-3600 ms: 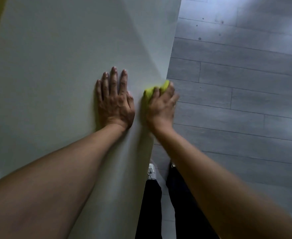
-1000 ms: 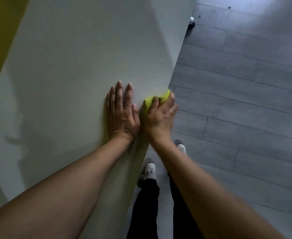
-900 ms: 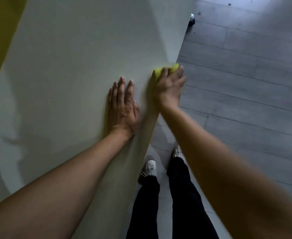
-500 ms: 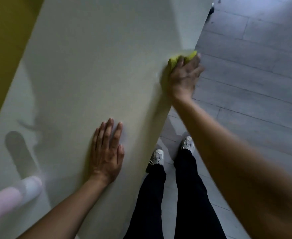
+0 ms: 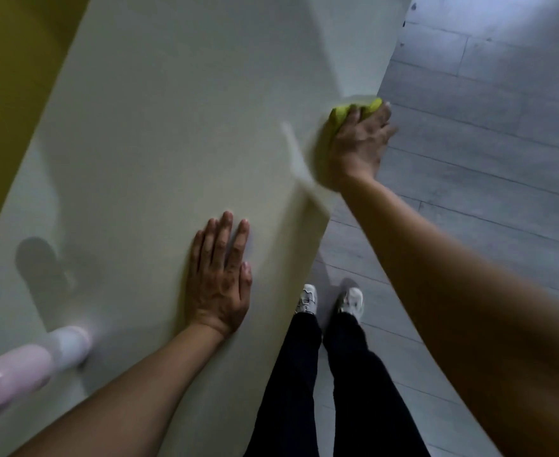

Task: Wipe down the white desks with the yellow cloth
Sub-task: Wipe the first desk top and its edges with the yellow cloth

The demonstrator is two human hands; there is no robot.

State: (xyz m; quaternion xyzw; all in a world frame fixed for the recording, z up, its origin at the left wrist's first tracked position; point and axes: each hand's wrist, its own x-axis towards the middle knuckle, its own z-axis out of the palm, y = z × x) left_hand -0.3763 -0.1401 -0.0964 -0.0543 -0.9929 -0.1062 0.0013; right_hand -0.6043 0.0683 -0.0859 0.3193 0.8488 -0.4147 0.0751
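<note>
The white desk (image 5: 159,133) fills the left and middle of the head view, its right edge running down towards my legs. My right hand (image 5: 357,143) grips the bunched yellow cloth (image 5: 340,113) and presses it on the desk at that right edge, far from me. Only the cloth's front shows past my fingers. My left hand (image 5: 220,278) lies flat on the desk nearer to me, fingers straight and together, holding nothing.
A pale pink bottle (image 5: 17,367) lies on the desk at the lower left. A yellow wall (image 5: 11,77) borders the desk's far side. Grey plank floor (image 5: 485,133) lies to the right, with my legs and white shoes (image 5: 307,298) beside the desk edge.
My right hand has slid the cloth forward along the desk's right edge, away from the left hand. The left hand has stayed flat on the desk. The pink bottle has come into view.
</note>
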